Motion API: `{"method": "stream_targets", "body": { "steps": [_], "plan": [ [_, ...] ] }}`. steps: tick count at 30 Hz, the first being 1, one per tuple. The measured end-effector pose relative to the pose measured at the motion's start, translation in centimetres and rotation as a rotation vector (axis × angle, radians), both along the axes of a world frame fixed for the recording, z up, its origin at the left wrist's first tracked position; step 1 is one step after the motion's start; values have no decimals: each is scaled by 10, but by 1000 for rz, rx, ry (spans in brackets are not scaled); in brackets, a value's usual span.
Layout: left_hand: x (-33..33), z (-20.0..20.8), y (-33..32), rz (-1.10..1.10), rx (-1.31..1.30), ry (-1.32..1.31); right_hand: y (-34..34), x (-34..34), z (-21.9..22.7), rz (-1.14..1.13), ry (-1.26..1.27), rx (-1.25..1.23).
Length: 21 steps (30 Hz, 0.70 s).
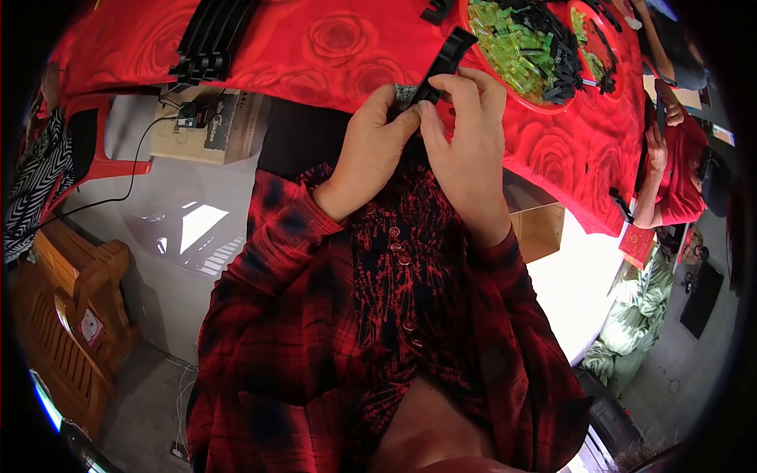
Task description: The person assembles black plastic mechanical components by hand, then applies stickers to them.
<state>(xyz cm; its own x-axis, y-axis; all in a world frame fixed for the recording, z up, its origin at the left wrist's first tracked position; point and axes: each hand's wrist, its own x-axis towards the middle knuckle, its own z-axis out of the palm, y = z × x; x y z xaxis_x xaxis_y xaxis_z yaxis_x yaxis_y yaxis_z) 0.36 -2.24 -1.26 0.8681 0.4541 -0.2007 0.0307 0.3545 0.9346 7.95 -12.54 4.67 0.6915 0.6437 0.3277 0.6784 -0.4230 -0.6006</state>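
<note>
- In the head view, look first to the long black channelled plastic strip (451, 55), held tilted near the close edge of the desk (339, 35), covered in red rose-patterned cloth.
- Pinched at its lower end between thumb and fingers of the bare left hand (374, 150); pinched there too by the bare right hand (467, 126), with bent fingers along its side.
- Cannot tell the exact contact under the fingertips, nor the nature of the small grey mottled patch (404, 94) beside the left thumb.
- Could twist or slip free, likely from so short a gripped length and a loose upper end.
- Might drop toward the lap if released so near the edge.
- Could bend or crack under too hard a push from both thumbs.
- If swung wide to the right, might knock the round red plastic tray (523, 102), scattering small translucent yellow-green pieces (505, 39) and small black pieces (561, 75).
</note>
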Motion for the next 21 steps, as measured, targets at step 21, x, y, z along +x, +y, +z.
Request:
{"method": "stream_targets", "body": {
  "steps": [21],
  "plan": [
    [3, 5, 3, 83, 266, 31, 7, -4, -4, -41, -99, -148]
  ]
}}
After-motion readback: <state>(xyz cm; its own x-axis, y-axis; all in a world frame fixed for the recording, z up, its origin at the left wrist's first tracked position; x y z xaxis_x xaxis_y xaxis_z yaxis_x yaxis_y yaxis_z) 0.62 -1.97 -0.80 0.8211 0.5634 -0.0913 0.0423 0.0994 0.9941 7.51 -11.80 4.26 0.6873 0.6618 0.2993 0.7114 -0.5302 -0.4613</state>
